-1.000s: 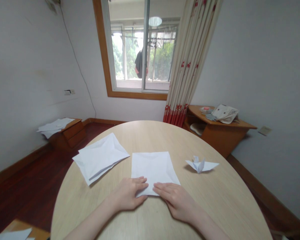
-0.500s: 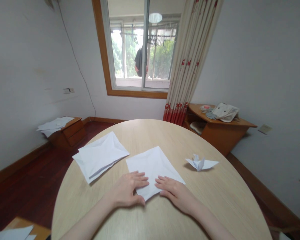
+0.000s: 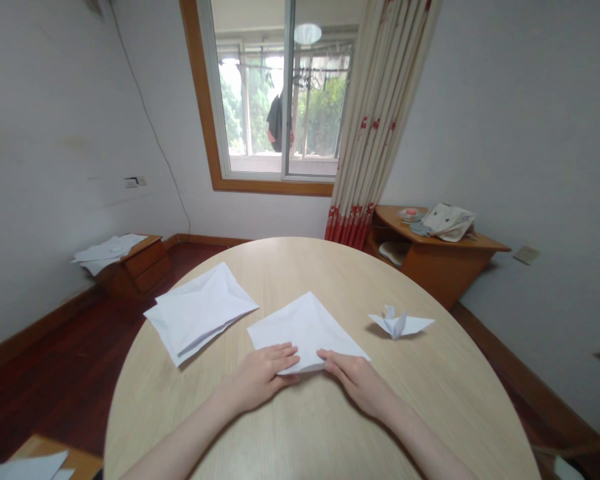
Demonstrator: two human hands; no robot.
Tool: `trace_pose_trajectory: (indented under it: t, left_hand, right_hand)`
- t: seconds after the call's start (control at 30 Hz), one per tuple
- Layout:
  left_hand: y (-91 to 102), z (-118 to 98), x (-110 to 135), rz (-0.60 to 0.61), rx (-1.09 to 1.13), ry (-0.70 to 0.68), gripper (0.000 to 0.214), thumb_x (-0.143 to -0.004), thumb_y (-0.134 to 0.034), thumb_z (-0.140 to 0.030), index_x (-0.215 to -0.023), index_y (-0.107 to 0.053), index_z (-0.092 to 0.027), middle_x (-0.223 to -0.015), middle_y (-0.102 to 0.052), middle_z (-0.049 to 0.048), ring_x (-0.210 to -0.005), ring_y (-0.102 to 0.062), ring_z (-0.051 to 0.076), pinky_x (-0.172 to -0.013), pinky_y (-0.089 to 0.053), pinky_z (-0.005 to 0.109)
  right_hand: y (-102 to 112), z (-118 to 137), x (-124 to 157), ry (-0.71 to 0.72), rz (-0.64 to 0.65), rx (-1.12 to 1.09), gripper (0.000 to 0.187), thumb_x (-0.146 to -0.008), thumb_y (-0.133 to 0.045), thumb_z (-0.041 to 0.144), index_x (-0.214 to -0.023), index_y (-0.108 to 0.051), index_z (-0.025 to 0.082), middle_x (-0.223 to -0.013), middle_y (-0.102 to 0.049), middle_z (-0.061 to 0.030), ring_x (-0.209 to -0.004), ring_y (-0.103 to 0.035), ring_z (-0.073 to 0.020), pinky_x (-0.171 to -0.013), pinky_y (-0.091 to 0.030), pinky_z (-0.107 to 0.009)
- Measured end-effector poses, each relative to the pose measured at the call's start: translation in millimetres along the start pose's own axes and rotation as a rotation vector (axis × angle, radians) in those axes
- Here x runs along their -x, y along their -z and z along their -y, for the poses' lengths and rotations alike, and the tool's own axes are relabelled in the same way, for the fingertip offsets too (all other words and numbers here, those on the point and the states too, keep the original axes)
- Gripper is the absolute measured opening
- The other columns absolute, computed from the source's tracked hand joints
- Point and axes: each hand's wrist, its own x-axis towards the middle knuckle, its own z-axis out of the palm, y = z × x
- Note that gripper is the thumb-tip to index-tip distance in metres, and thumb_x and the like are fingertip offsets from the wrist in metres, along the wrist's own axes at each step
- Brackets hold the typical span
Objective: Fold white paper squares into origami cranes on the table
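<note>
White paper sheet (image 3: 305,327), turned corner-on like a diamond, lies flat at the centre of the frame on the pale wood round table (image 3: 310,433).

Left hand (image 3: 260,377): palm down, fingers (image 3: 283,352) straight and pressed together on the sheet's near left edge.

Right hand (image 3: 355,377): palm down, fingers (image 3: 333,357) close together, tips touching the sheet's near right edge (whether either thumb is tucked under the paper, cannot tell).

Left of centre: loose stack of white sheets (image 3: 200,313), just beside the diamond sheet, not touching it.

Right of centre: small folded paper bird (image 3: 399,324), well apart from both hands.

Far left, mid-height: low wooden cabinet (image 3: 145,263) with more paper on top.

Right side, mid-height: corner shelf (image 3: 430,260) carrying a cloth bag (image 3: 447,221).
</note>
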Motion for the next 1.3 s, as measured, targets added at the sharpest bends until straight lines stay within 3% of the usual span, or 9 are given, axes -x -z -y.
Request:
trace_pose_trajectory:
  t: [0.2,0.3,0.47,0.8,1.07,1.3]
  left_hand:
    - [1.0,-1.4,-0.8,-0.015,-0.02,0.096,0.033,-0.091,-0.056,-0.028,-0.124,-0.061,-0.023,-0.132,-0.056,0.0052,-0.125,-0.05,0.02,-0.106,-0.04,0.036]
    - [3.9,-3.1,-1.1,-0.044,0.02,0.149,0.032,-0.091,-0.056,-0.03,-0.122,-0.061,-0.026,-0.128,-0.059,0.003,-0.121,-0.054,0.021,-0.104,-0.042,0.035]
    - [9.9,-7.7,-0.1,-0.081,0.075,0.22,0.027,-0.095,-0.049,-0.034,-0.117,-0.064,-0.031,-0.116,-0.068,-0.0021,-0.104,-0.065,0.019,-0.09,-0.048,0.029]
    - [3.7,-4.0,0.2,-0.201,-0.058,0.327,0.031,-0.097,-0.046,-0.032,-0.08,-0.069,-0.021,-0.079,-0.073,0.0027,-0.075,-0.067,0.02,-0.065,-0.042,0.024]
    - [4.3,-7.8,-1.6,-0.225,-0.072,0.431,0.03,-0.096,-0.047,-0.034,-0.075,-0.063,-0.02,-0.076,-0.071,0.0019,-0.072,-0.067,0.018,-0.06,-0.036,0.023]
    - [8.5,-12.3,-2.5,-0.144,-0.14,0.512,0.033,-0.097,-0.042,-0.04,-0.079,-0.06,-0.021,-0.076,-0.071,0.0036,-0.073,-0.067,0.02,-0.059,-0.035,0.025]
  right_hand:
    - [-3.5,-2.7,0.0,0.019,-0.046,0.031,0.04,-0.098,-0.032,0.035,-0.113,-0.065,0.019,-0.112,-0.069,-0.0111,-0.103,-0.065,-0.024,-0.089,-0.049,-0.037]
    - [-3.1,-1.0,0.1,0.0,-0.067,0.067,0.044,-0.099,-0.026,0.038,-0.094,-0.066,0.02,-0.094,-0.073,-0.01,-0.086,-0.068,-0.0221,-0.075,-0.05,-0.032]
    - [-2.2,0.7,0.1,-0.039,-0.132,0.133,0.053,-0.099,-0.016,0.047,-0.068,-0.052,0.022,-0.068,-0.066,-0.0062,-0.062,-0.061,-0.0193,-0.06,-0.044,-0.028]
    - [-4.8,1.8,-1.7,-0.035,-0.283,0.101,0.055,-0.098,-0.014,0.054,-0.067,-0.048,0.023,-0.064,-0.062,-0.0063,-0.059,-0.058,-0.0197,-0.058,-0.042,-0.029]
    - [-7.4,-2.0,-2.2,-0.085,-0.358,0.224,0.062,-0.098,-0.011,0.056,-0.065,-0.052,0.022,-0.058,-0.061,-0.0046,-0.052,-0.056,-0.017,-0.052,-0.034,-0.027]
    - [-10.2,-6.9,-4.0,-0.169,-0.31,0.352,0.061,-0.1,-0.011,0.05,-0.068,-0.054,0.022,-0.062,-0.066,-0.0046,-0.058,-0.063,-0.0191,-0.053,-0.033,-0.027]
